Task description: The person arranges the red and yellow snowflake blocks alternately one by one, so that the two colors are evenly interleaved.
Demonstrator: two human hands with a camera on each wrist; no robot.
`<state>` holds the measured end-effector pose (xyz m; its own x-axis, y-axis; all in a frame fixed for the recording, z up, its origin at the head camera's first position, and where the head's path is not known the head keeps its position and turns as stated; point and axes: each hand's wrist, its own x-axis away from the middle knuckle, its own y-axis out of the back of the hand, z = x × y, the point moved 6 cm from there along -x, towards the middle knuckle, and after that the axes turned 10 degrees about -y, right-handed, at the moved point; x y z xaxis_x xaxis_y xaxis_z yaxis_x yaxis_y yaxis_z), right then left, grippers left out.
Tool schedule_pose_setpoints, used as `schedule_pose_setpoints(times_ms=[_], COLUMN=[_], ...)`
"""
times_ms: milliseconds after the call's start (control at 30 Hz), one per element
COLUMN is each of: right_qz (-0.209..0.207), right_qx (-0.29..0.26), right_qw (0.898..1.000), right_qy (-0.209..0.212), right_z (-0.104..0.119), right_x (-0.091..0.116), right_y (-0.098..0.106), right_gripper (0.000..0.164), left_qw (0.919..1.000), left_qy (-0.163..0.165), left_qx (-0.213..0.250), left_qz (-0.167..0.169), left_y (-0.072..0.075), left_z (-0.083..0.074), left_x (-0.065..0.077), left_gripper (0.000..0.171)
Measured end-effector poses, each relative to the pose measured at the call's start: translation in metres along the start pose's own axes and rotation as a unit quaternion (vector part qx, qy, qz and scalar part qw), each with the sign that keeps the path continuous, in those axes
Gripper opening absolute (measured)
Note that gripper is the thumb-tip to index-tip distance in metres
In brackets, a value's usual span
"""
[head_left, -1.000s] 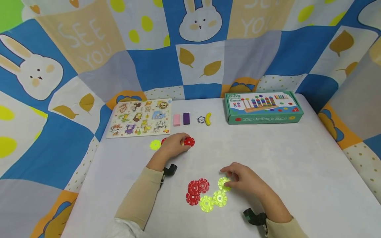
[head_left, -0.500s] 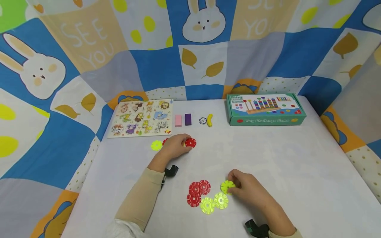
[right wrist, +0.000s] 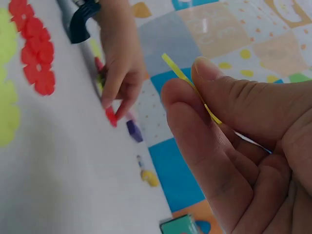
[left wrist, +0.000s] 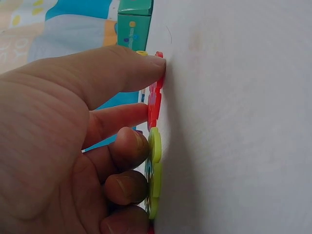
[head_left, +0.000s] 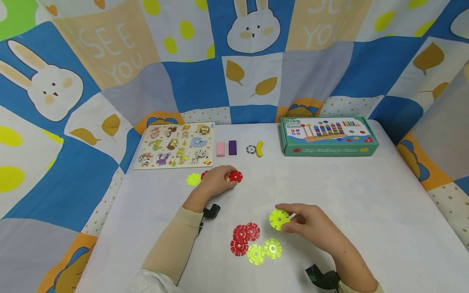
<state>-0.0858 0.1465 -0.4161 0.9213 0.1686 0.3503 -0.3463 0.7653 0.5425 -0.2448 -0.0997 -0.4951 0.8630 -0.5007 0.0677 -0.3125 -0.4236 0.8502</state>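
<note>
My left hand (head_left: 216, 181) pinches a red notched building disc (head_left: 235, 176) between thumb and index finger. In the left wrist view a yellow-green disc (left wrist: 154, 173) lies right beside it, under the other curled fingers. Farther left in this row, another yellow-green disc (head_left: 193, 179) shows, and a red one is partly covered by the hand. My right hand (head_left: 311, 224) holds up a yellow-green disc (head_left: 279, 219) by its edge; the right wrist view shows this disc (right wrist: 187, 85) edge-on between thumb and fingers.
Three red discs (head_left: 239, 234) and two yellow-green discs (head_left: 272, 248) lie at the front. Along the back are an animal puzzle board (head_left: 176, 146), a pink block (head_left: 220, 149), a purple block (head_left: 232, 147), a small round chip (head_left: 250, 149), a toy banana (head_left: 259, 149) and a green game box (head_left: 329, 151).
My right hand has taken a yellow-green disc from the front group and lifted it up and away from the two others. The left hand stays on its red disc.
</note>
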Motion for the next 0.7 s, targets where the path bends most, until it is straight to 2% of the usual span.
schedule_pose_setpoints(times_ms=[267,367,567,700], right_qz=[-0.029,-0.028,-0.045,-0.068], right_qx=[-0.03,-0.054,-0.077,-0.054], right_qw=[0.998,0.998,0.996,0.996], right_qy=[0.04,0.031,0.003,-0.018], right_z=[0.028,0.034,0.037,0.027], right_x=[-0.02,-0.036,-0.084,-0.123], right_y=[0.01,0.011,0.009,-0.002], right_gripper=[0.052,0.053,0.055,0.055], left_qw=[1.0,1.0,1.0,1.0], left_qy=[0.002,0.004,0.009,0.004], left_qx=[0.002,0.003,0.0,-0.004], left_qz=[0.0,0.002,0.003,0.006], left_y=[0.0,-0.001,-0.001,-0.001], left_z=[0.0,0.0,0.002,0.002], left_x=[0.0,-0.001,-0.001,-0.002], left_gripper=[0.051,0.051,0.051,0.051])
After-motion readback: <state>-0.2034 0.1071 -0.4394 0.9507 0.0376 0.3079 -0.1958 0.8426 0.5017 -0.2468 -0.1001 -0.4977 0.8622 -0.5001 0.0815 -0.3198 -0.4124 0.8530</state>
